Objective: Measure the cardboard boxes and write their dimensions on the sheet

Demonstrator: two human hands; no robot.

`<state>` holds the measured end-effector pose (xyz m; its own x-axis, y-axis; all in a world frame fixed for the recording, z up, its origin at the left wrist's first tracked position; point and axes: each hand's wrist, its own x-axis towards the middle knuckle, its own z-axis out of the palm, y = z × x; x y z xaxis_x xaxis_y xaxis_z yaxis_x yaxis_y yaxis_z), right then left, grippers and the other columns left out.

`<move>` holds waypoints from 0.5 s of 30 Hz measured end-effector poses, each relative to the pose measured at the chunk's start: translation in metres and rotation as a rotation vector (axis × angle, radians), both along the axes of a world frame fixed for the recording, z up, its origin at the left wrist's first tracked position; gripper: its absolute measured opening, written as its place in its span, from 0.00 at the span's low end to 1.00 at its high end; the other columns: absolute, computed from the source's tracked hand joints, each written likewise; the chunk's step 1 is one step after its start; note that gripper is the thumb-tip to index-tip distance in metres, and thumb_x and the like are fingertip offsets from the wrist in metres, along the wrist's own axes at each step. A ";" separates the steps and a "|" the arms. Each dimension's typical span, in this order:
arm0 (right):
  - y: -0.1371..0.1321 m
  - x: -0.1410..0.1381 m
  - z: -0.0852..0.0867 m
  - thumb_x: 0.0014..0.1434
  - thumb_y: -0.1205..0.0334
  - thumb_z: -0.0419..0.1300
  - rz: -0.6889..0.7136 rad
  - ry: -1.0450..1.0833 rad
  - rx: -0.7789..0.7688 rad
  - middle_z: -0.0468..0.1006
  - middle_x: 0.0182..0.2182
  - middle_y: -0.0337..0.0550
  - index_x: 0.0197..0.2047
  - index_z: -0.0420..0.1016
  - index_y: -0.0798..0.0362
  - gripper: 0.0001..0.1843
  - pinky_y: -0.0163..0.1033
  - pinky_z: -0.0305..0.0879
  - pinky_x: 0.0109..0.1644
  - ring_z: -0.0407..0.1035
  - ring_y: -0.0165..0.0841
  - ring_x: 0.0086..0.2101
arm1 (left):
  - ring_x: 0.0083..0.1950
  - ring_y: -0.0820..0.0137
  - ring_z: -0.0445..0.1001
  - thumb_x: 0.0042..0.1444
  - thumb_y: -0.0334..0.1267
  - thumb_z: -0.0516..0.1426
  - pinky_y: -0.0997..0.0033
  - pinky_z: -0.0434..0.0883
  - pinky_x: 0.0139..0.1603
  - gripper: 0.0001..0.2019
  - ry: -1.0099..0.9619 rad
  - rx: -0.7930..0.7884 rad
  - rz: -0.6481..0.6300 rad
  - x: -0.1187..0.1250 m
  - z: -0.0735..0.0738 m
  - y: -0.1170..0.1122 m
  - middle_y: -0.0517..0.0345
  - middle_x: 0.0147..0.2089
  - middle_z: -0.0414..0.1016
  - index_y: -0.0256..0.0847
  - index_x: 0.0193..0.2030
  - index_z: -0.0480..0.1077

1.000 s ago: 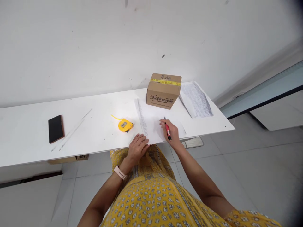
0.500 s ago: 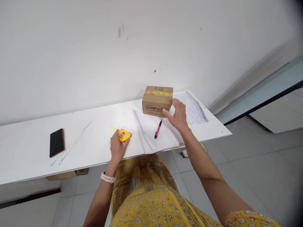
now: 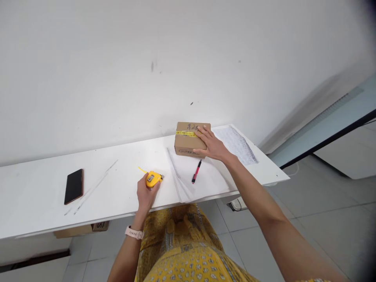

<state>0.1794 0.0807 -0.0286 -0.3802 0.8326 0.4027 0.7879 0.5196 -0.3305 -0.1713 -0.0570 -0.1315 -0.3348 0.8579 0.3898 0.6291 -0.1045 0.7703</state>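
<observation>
A yellow tape measure [image 3: 154, 179] rests at the table's front part, with a short length of yellow tape poking out to its left. Around its near side, my left hand [image 3: 146, 192] is closed on it. The cardboard box [image 3: 184, 141] stands at the back, with handwriting on top and a yellow strip across it. My right hand [image 3: 214, 145] lies over the box's right end, fingers spread flat on the top and thumb against the front face. A red and black pen [image 3: 196, 171] lies on white paper sheets [image 3: 208, 184] in front of the box.
On the left of the white table [image 3: 123, 188] lies a black phone [image 3: 74, 187]. A grey-shaded sheet [image 3: 236, 145] is at the right end, near the table's edge. The wall [image 3: 117, 78] runs close behind. Below the table sits another carton [image 3: 100, 226].
My right hand has moved left from beside the box onto its top. My left hand still has the tape measure. The whole view has shifted, with the table lower in it.
</observation>
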 end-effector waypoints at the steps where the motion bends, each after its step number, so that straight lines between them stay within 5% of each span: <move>1: -0.007 0.003 0.000 0.61 0.35 0.58 0.035 -0.001 0.018 0.53 0.73 0.50 0.72 0.57 0.46 0.43 0.62 0.61 0.67 0.42 0.53 0.72 | 0.50 0.53 0.78 0.50 0.52 0.66 0.50 0.76 0.51 0.28 -0.100 -0.019 0.019 -0.001 0.002 0.001 0.43 0.51 0.79 0.40 0.55 0.72; 4: -0.023 0.008 0.000 0.64 0.40 0.59 0.112 -0.010 0.066 0.53 0.74 0.46 0.72 0.59 0.44 0.38 0.61 0.57 0.69 0.41 0.49 0.73 | 0.53 0.56 0.78 0.53 0.55 0.65 0.53 0.76 0.53 0.28 -0.396 -0.030 0.016 0.002 0.018 0.007 0.42 0.54 0.78 0.40 0.55 0.72; 8: -0.042 0.004 -0.010 0.64 0.44 0.61 0.143 -0.008 0.166 0.58 0.72 0.47 0.70 0.61 0.44 0.35 0.61 0.54 0.71 0.42 0.48 0.73 | 0.53 0.57 0.80 0.57 0.56 0.62 0.51 0.76 0.55 0.28 -0.684 0.006 -0.200 0.017 0.055 0.014 0.40 0.59 0.76 0.39 0.57 0.70; 12: -0.075 -0.006 -0.024 0.63 0.47 0.63 0.131 0.005 0.332 0.67 0.67 0.50 0.63 0.70 0.47 0.28 0.61 0.54 0.70 0.52 0.48 0.70 | 0.50 0.57 0.81 0.56 0.55 0.62 0.50 0.78 0.54 0.26 -0.843 -0.007 -0.441 0.038 0.093 0.012 0.43 0.57 0.78 0.41 0.56 0.71; 15: -0.105 -0.020 -0.028 0.64 0.52 0.63 0.087 0.072 0.451 0.75 0.61 0.50 0.55 0.75 0.47 0.17 0.60 0.58 0.66 0.63 0.47 0.64 | 0.48 0.57 0.81 0.53 0.54 0.65 0.55 0.78 0.51 0.26 -0.945 -0.106 -0.539 0.051 0.108 0.003 0.45 0.54 0.79 0.40 0.54 0.73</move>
<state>0.1595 -0.0246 -0.0566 -0.3982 0.5342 0.7457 0.7184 0.6871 -0.1086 -0.1199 -0.0544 -0.0232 -0.0306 0.9956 0.0884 -0.3291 -0.0935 0.9396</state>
